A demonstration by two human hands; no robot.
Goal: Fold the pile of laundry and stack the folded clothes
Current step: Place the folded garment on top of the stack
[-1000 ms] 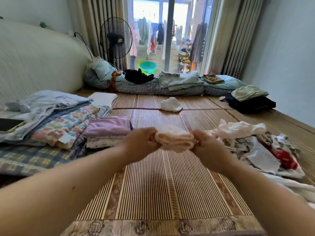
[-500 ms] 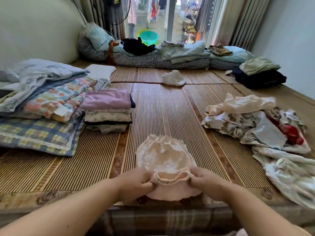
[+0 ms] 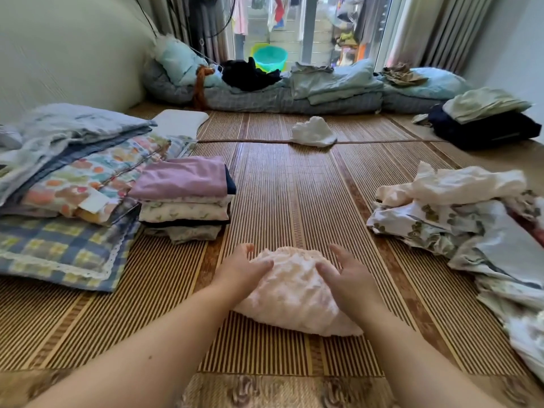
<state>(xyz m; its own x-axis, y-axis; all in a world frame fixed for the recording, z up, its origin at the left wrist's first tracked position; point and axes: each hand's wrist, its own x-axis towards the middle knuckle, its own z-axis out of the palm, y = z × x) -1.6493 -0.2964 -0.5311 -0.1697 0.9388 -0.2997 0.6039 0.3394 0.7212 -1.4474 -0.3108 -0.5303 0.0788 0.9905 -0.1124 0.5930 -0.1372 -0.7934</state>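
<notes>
A small pale pink crinkled garment [image 3: 294, 293] lies on the striped bamboo mat [image 3: 282, 201] right in front of me. My left hand [image 3: 241, 267] rests on its left side and my right hand [image 3: 346, 275] on its right side, both with fingers spread flat over the cloth. A stack of folded clothes [image 3: 184, 198] with a purple piece on top stands to the left. The unfolded laundry pile [image 3: 459, 213], white and floral pieces, lies to the right.
Folded quilts and a plaid blanket [image 3: 61, 184] lie at far left beside the stack. A white cloth [image 3: 313, 132] sits further up the mat. Bedding [image 3: 309, 89] lines the far edge; dark and green clothes [image 3: 482, 119] are at far right.
The pink garment went from bunched between both hands in the air to lying on the mat. My hands let go of its waistband and now press flat on its sides.
</notes>
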